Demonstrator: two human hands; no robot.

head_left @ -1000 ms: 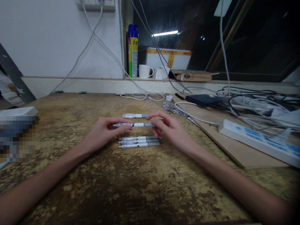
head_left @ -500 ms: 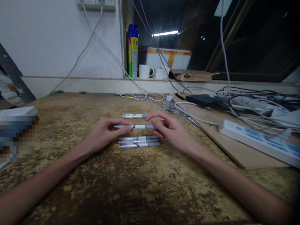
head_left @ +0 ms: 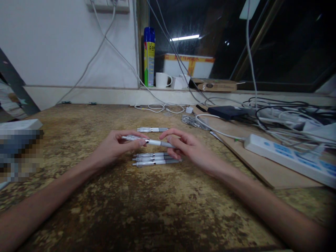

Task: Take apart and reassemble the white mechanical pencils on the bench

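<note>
One white pen (head_left: 154, 142) with a grey grip and a clear clip end is held between my two hands, tilted with its left end higher. My left hand (head_left: 115, 145) pinches the clip end between thumb and fingers. At the grey grip, my right hand (head_left: 187, 145) has its thumb and lower fingers closed around the pen, its index finger curved above. Behind it lies a similar pen (head_left: 151, 130), its right end near my right index finger. In front, several matching pens (head_left: 154, 162) rest side by side, partly covered by my right fingers.
A worn wooden table (head_left: 126, 210) spreads beneath my arms. On the right, a power strip (head_left: 288, 159) sits on a thin board (head_left: 252, 164) among tangled cables. Crumpled clear plastic (head_left: 193, 121) lies behind my right hand. A spray can (head_left: 149, 57) and a mug (head_left: 162, 80) stand on the sill.
The held pen has gone from level to tilted, its left end raised and its grip end lowered. My right hand has shifted slightly left along it.
</note>
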